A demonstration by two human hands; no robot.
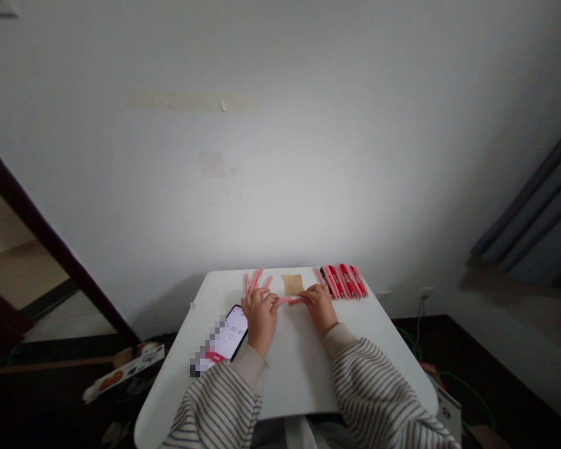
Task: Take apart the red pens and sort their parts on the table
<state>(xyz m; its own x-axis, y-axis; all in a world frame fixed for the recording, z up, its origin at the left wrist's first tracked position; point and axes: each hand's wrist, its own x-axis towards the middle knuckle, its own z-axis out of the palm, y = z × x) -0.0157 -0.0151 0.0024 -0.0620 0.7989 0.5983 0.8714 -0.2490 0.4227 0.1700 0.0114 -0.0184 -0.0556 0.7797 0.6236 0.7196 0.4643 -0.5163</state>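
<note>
Between my two hands a slim pink pen (286, 300) lies crosswise, just above or on the white table. My left hand (262, 315) pinches its left end, fingers closed. My right hand (321, 307) has its fingers closed at the right end. A second short pink piece shows just under the pen, partly hidden; I cannot tell what it is. Beyond my left hand lie several pink pens or pen parts (258, 278). Past my right hand, a row of pink and red pens (345, 282) lies side by side. A tan paper square (293, 284) sits behind the held pen.
A phone (224, 340) with a lit timer screen lies left of my left forearm. The white table (299, 374) has rounded corners and stands against a pale wall (308, 156). Cables (414, 343) and boxes are on the floor at the right.
</note>
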